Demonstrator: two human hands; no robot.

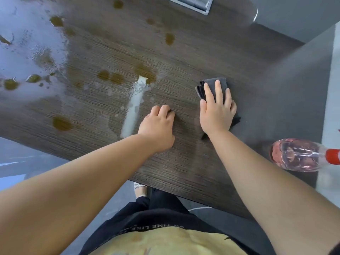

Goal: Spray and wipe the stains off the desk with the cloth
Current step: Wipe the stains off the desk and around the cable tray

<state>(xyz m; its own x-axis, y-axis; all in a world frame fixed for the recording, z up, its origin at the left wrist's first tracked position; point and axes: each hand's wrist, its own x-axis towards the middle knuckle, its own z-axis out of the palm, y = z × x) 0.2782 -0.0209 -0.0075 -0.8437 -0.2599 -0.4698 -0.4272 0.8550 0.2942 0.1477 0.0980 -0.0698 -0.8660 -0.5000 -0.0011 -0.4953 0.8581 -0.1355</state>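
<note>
My right hand (217,107) lies flat with straight fingers on a folded dark grey cloth (204,87), pressing it onto the dark wood desk (184,52). My left hand (158,126) rests on the desk beside it with fingers curled under and holds nothing. Several yellow-brown stains (61,124) dot the desk to the left and far side, among wet spray patches (134,105). A clear spray bottle with a red collar (301,155) lies on its side at the desk's right edge.
A metal-framed cable box (193,2) sits in the desk at the far edge. The desk's near edge (165,186) runs diagonally in front of my body. Grey floor lies below, and a grey panel (294,15) stands at the right.
</note>
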